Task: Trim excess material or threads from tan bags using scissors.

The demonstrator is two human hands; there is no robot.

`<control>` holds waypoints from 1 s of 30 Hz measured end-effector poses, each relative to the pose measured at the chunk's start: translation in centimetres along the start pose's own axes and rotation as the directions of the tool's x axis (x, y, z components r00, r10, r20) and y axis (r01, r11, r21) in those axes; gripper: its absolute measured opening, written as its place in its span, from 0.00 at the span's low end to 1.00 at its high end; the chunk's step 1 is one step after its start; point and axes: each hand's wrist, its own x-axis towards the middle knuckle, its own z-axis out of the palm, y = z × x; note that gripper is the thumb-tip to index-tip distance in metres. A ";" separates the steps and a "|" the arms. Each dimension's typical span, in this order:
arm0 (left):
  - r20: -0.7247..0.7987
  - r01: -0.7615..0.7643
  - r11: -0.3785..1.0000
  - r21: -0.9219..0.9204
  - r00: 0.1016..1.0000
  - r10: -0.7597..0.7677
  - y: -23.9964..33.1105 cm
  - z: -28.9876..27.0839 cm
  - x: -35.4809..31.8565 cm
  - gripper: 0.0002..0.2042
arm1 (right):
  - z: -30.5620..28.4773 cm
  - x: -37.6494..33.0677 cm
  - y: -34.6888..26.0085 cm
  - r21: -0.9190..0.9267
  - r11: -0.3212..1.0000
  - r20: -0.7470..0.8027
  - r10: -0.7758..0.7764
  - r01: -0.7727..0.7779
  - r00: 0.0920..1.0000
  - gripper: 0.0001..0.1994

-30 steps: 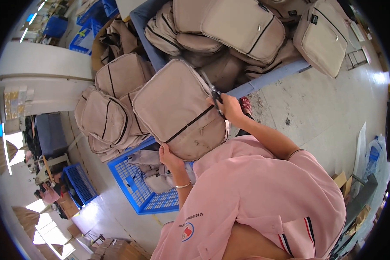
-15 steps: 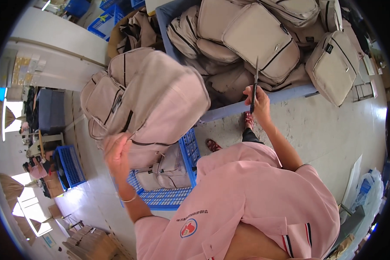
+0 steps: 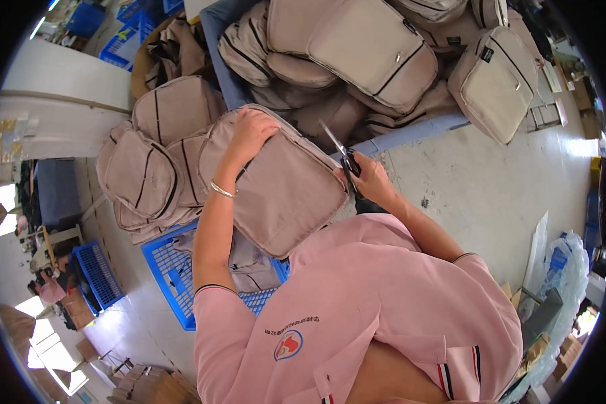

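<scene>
A beige backpack lies tilted in front of me, its broad flat panel facing up. Its upper end is gripped by my left hand, fingers curled over the fabric near a dark strip. My right hand is closed around black-handled scissors beside the backpack's right edge. The scissors' blades point up and to the left. Left of this backpack, more beige backpacks are piled up, one with a curved black zipper.
Beyond my hands, a large blue-grey bin is heaped with beige backpacks. A blue plastic crate holding more bags stands below the pile. Another blue crate sits at far left. Clear plastic wrapping lies at right.
The backpack has swung down and turned from its raised, blurred position, now lying flatter and closer to me. My left hand has moved to its top; the scissors have come down beside it.
</scene>
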 end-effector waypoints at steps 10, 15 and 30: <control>-0.026 0.040 0.994 -0.105 0.999 -0.043 -0.2 1.3 1.0 0.07 | -0.1 0.9 0.9 -0.302 0.946 0.067 -0.099 0.114 0.993 0.36; -0.022 0.057 0.992 -0.110 0.998 -0.060 0.1 1.1 0.9 0.06 | 0.3 2.9 -0.4 -0.367 0.908 0.059 -0.193 0.202 0.979 0.34; -0.041 0.077 0.950 -0.304 0.995 -0.094 -2.1 -0.2 2.0 0.09 | 2.1 2.2 0.2 -0.311 0.944 0.001 -0.119 0.114 0.993 0.23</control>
